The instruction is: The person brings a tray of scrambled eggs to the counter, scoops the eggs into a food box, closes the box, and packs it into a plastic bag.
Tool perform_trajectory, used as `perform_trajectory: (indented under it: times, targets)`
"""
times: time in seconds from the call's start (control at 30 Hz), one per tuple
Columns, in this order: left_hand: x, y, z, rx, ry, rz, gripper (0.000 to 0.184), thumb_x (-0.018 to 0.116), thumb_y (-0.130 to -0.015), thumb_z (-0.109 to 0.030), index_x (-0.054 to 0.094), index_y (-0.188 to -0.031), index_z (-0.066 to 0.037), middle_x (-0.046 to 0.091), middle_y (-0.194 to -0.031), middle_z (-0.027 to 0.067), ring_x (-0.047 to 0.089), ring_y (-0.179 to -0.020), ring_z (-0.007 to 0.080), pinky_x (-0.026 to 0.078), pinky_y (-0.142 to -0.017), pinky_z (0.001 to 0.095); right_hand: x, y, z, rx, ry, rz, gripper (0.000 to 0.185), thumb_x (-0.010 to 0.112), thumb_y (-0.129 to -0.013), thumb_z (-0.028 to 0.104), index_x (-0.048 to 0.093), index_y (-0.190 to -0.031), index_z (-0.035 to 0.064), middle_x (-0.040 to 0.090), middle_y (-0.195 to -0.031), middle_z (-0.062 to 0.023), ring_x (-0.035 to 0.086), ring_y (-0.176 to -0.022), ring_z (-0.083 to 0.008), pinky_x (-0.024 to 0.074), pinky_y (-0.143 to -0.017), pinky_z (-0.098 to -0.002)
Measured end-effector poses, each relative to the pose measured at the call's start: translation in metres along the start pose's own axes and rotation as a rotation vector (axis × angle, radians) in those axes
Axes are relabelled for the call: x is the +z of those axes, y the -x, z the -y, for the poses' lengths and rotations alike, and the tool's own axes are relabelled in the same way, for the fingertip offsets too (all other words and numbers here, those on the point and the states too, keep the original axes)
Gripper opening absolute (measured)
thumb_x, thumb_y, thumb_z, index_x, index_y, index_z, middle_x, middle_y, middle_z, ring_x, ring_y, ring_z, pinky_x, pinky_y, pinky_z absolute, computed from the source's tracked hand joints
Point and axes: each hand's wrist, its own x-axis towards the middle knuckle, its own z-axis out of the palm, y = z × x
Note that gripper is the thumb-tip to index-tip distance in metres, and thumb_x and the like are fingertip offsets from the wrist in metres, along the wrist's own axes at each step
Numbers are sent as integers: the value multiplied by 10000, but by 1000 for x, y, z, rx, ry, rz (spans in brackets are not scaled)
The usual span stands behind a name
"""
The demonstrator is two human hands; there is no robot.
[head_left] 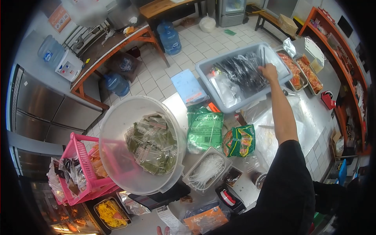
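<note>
My right hand [269, 73] reaches over the right end of a grey plastic bin [229, 105], its fingers closed around thin black sticks [263, 55] that point upward. Inside the bin lie a heap of black plastic-wrapped pieces [244, 74] and clear plastic bags [227, 91]. At the bottom edge, only fingertips of my left hand [163, 230] show; they are apart, near a printed paper slip [169, 219] and an orange-and-clear packet [206, 221]. Whatever lies under that palm is out of view.
A large clear tub [105, 156] holds small green packets. Nearby are a green glove packet [204, 131], a tray of white sticks [207, 170] and a pink basket [84, 168]. Trays of orange food [309, 74] stand right of the bin.
</note>
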Motion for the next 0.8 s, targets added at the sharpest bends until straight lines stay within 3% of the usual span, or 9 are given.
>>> perform_trajectory:
  times: [0.23,0.3,0.43,0.47,0.5,0.53,0.57,0.73,0.8]
  targets:
    - [-7,6,1,146,-120,-77,794,625,-786,-8,289,-1499,-104,491,-1353,146,530,-887,121,459,-712,216,-11,-26,-34,-100,-203,21,419,594,-892,359,680,-981,-41,673,-946,-256,654,-935,-386,508,-823,-442]
    - [-16,6,7,190,-113,-117,786,624,-790,-9,294,-1496,-102,497,-1338,128,524,-931,127,464,-743,227,-29,-9,-28,34,-771,24,364,575,-925,293,669,-926,-59,676,-866,-147,663,-645,-213,529,-581,-320]
    - [-44,7,15,215,-28,-111,775,639,-800,-34,306,-1493,-131,413,-1391,90,470,-1128,194,447,-922,299,-86,8,-28,-140,-798,-118,384,554,-948,294,645,-1026,-71,666,-927,-125,668,-669,-182,527,-541,-268]
    - [-46,12,15,295,69,-38,783,652,-802,-53,302,-1496,-145,380,-1419,70,455,-1155,214,425,-981,314,-119,23,-22,-161,-548,-206,422,582,-938,324,627,-1075,-73,673,-941,-127,673,-763,-198,529,-680,-291]
    - [-53,4,24,422,4,-58,780,631,-805,-79,260,-1492,-76,501,-1198,66,506,-959,161,450,-784,274,-126,37,-13,-194,-297,-265,471,610,-928,353,610,-1125,-75,679,-956,-130,679,-858,-215,531,-820,-313]
    - [-52,5,30,458,98,-91,764,606,-805,-77,260,-1485,-88,517,-1025,51,489,-748,126,457,-671,247,-142,71,-3,-351,-441,-250,426,570,-956,310,586,-1175,-55,669,-1017,-120,666,-903,-202,513,-855,-306]
    - [-51,6,36,497,191,-121,748,582,-804,-74,259,-1478,-100,534,-852,35,472,-537,91,463,-558,221,-160,107,7,-512,-596,-207,388,529,-984,267,561,-1225,-36,658,-1078,-110,653,-949,-190,495,-891,-298]
    - [-42,35,20,552,16,132,826,593,-833,1,130,-1515,-59,635,-1177,223,509,-646,22,410,-564,143,-245,386,84,-645,-948,83,267,522,-986,217,620,-1117,6,652,-1084,-149,641,-989,-229,507,-856,-332]
    - [-41,43,19,563,-87,176,811,558,-850,40,109,-1518,-60,604,-1232,237,516,-667,17,403,-589,134,-243,468,96,-1035,-1193,608,200,550,-949,161,627,-1057,11,647,-1092,-176,655,-952,-261,529,-815,-351]
